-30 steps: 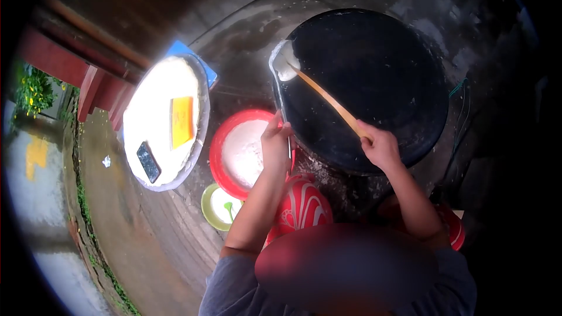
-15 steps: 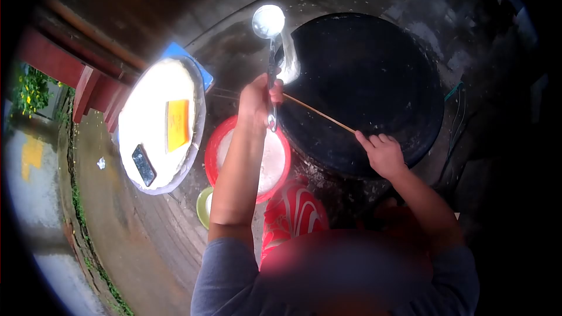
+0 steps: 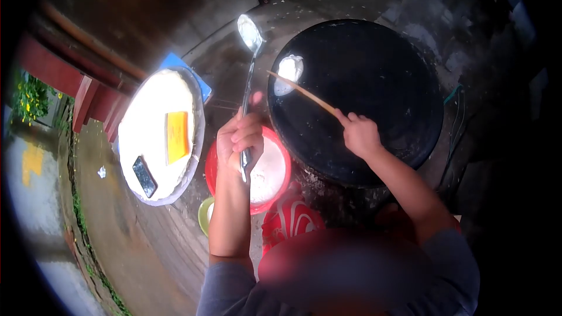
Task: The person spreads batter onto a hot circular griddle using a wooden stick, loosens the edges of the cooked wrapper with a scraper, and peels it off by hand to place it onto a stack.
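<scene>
My left hand (image 3: 239, 137) is wrapped round the handle of a metal ladle (image 3: 249, 34), its bowl coated white and raised beyond the griddle's left edge. In my right hand (image 3: 360, 134) is a thin, flat wooden stick (image 3: 310, 95), held over the large round black griddle (image 3: 369, 76). A small patch of white batter (image 3: 289, 68) lies on the griddle near its upper left edge, close to the stick's far end. Partly behind my left hand and forearm stands a red basin (image 3: 285, 182) holding white batter (image 3: 269, 167).
To the left is a round, bright white surface (image 3: 149, 111) bearing a yellow packet (image 3: 177, 137) and a phone (image 3: 144, 175). A blue object (image 3: 190, 76) sticks out behind it. A green bowl (image 3: 204, 216) is beside the basin. Thin cords (image 3: 453, 117) lie right of the griddle.
The ladle has moved left and back from the griddle; its white stream has ended, leaving batter on the surface. My right hand has moved up and left, bringing the stick to the batter.
</scene>
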Available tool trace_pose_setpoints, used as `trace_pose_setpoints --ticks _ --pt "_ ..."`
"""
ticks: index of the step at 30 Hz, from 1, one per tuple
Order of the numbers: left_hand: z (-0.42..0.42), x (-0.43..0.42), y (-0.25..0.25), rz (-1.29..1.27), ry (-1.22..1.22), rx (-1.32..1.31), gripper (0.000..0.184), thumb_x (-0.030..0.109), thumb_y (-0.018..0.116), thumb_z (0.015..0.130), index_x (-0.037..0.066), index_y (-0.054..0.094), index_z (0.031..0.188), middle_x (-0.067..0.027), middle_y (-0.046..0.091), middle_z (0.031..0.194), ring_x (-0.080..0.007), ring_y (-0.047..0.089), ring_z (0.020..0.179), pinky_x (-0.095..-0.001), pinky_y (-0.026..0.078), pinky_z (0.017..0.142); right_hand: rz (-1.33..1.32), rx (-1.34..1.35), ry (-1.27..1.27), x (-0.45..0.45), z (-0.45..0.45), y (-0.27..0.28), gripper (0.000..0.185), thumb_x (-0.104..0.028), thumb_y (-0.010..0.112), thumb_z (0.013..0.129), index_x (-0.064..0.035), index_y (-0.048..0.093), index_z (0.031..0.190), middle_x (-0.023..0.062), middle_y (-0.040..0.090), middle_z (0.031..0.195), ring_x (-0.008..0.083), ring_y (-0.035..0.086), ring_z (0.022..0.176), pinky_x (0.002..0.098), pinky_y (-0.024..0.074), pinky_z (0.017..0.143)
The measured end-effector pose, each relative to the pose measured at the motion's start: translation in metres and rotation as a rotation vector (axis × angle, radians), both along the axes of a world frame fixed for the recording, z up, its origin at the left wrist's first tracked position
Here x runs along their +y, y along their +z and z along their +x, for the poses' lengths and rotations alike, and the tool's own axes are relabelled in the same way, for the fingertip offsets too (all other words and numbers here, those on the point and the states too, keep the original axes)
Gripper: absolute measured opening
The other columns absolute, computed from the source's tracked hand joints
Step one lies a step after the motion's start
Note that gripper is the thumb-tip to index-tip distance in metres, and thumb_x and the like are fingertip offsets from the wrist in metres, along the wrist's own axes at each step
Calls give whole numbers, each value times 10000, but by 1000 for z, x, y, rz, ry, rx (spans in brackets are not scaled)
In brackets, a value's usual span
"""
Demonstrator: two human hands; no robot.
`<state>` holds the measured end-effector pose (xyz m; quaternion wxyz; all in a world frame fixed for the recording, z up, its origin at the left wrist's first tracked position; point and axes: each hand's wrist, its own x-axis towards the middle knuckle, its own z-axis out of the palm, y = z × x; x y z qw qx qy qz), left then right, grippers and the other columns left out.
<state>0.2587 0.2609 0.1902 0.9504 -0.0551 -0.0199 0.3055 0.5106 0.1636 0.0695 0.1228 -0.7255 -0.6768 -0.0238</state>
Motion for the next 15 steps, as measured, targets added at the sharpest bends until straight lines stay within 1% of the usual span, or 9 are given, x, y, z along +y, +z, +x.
trace_pose_setpoints --ticks 1,2,4,6,7,8,12,14,15 --pt "-9 -5 -8 -16 38 36 391 31 297 898 -102 343 1263 -63 424 639 -96 422 454 -212 380 377 61 -114 -15 12 11 -1 522 -89 594 683 -112 531 1200 73 570 812 241 571 709 340 473 617" --pt "-18 -12 -18 -32 77 72 414 21 280 899 -102 298 1294 -71 432 650 -95 424 441 -213 393 369 65 -121 -61 21 18 1 473 -84 577 704 -126 552 1174 84 578 807 255 587 717 353 480 627" --pt "-43 -27 -38 -65 112 163 418 11 282 890 -89 315 1295 -71 428 649 -92 417 445 -211 375 371 114 285 -154 24 14 0 447 -86 573 714 -150 571 1156 98 591 817 267 599 728 360 490 652" --pt "-69 -49 -58 -142 134 208 436 14 314 866 -76 339 1292 -65 433 661 -96 398 465 -208 356 400 23 543 -142 5 0 7 436 -100 580 712 -173 584 1142 110 602 840 273 605 736 356 499 675" --pt "-86 -58 -76 -175 107 188 427 22 351 860 -76 361 1276 -70 448 687 -103 393 504 -211 350 415 15 403 -60 -5 -6 5 467 -98 599 689 -194 586 1146 110 603 845 267 608 738 349 501 676" --pt "-98 -69 -91 -220 136 191 431 17 357 851 -75 368 1272 -74 458 697 -108 395 505 -216 347 417 154 242 6 -8 -7 -8 475 -44 585 659 -174 609 1116 93 585 767 251 588 645 343 493 624" --pt "-126 -102 -134 -462 210 223 438 5 359 816 -92 397 1241 -60 451 697 -108 403 518 -220 363 442 102 -112 -194 31 37 -9 473 -76 580 693 -138 576 1161 91 576 794 264 576 680 358 477 600" --pt "-138 -114 -156 -497 213 210 425 11 359 825 -98 401 1233 -59 451 697 -108 403 519 -222 367 449 145 275 -271 36 28 -15 440 -97 567 715 -154 582 1151 101 600 796 267 594 728 350 489 644" --pt "-143 -117 -163 -532 223 188 413 18 359 834 -103 405 1226 -57 452 697 -108 403 520 -223 372 456 51 578 -324 31 16 -10 418 -126 561 728 -168 586 1143 106 614 794 266 601 756 338 498 681"
